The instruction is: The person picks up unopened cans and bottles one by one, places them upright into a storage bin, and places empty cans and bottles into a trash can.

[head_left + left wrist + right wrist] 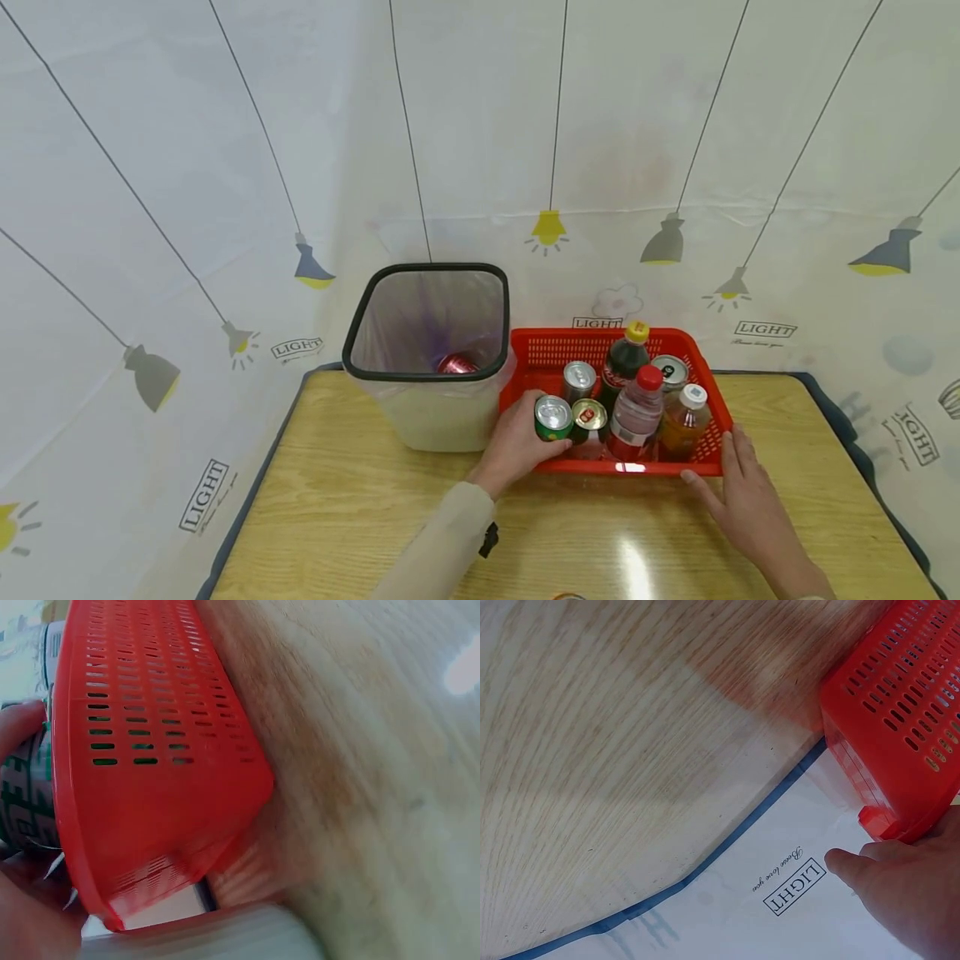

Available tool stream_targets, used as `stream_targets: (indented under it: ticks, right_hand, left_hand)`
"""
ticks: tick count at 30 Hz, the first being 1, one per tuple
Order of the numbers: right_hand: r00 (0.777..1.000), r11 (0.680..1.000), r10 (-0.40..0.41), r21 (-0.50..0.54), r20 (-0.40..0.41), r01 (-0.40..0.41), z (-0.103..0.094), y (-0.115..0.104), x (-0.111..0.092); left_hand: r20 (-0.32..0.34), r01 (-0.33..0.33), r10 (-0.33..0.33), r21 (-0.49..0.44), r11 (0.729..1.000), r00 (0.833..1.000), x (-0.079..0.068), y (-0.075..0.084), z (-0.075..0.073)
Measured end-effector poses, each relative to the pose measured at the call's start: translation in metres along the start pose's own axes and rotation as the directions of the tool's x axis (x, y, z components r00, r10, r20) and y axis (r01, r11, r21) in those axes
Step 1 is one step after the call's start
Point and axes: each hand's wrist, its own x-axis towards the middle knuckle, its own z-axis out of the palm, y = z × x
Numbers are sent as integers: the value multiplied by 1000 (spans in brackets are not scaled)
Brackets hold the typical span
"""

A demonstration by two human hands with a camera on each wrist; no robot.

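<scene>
My left hand (519,443) pinches a green can with a silver top (553,421) at the front left corner of the red basket (717,392). In the left wrist view the can (28,796) shows between thumb and fingers, just over the basket's rim. With its fingers extended, my right hand (753,504) lies against the basket's front right corner. Beside the green can stands a can with a gold top (588,414); behind them is a silver can (579,379). A red-capped bottle (636,417), a yellow-capped cola bottle (625,360) and a white-capped bottle (682,425) stand further right.
Left of the basket stands a bin (442,417) with a black rim and clear liner; a red can (457,363) lies inside. Another silver-topped can (670,371) is at the basket's back right. A lamp-print sheet hangs behind the wooden table (337,500).
</scene>
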Motion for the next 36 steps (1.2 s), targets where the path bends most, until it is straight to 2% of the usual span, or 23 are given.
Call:
stream_targets:
  ticks: [2,4,6,12,17,20,24,32,36]
  right_hand:
    - [1000,1000,1,-4,0,-1,0,1,0]
    - [1000,1000,1,-5,2,-1,1,1,0]
    - [1000,1000,0,-6,4,0,1,1,0]
    - [1000,1000,2,-2,7,-1,1,1,-1]
    - [1000,1000,-2,-1,5,2,-1,0,-2]
    - [1000,1000,-2,-3,5,2,-2,-1,-2]
    - [1000,1000,-8,-1,-3,8,-1,-2,-2]
    - [1000,1000,-10,7,1,10,-1,-1,-1]
    - [1000,1000,-4,4,9,4,0,0,-1]
  left_hand:
    - [1,-39,39,127,991,999,1,1,0]
    - [-2,-67,70,233,970,998,1,3,1]
    - [1,-71,74,280,957,997,1,4,2]
    - [9,-43,43,226,973,999,1,5,4]
    - [43,-73,64,288,955,997,3,6,5]
    - [81,-79,55,332,940,995,4,9,4]
    - [105,-68,33,348,935,994,7,13,1]
    - [102,-52,20,313,948,995,2,17,-4]
    - [74,-83,63,319,944,995,-3,17,-8]
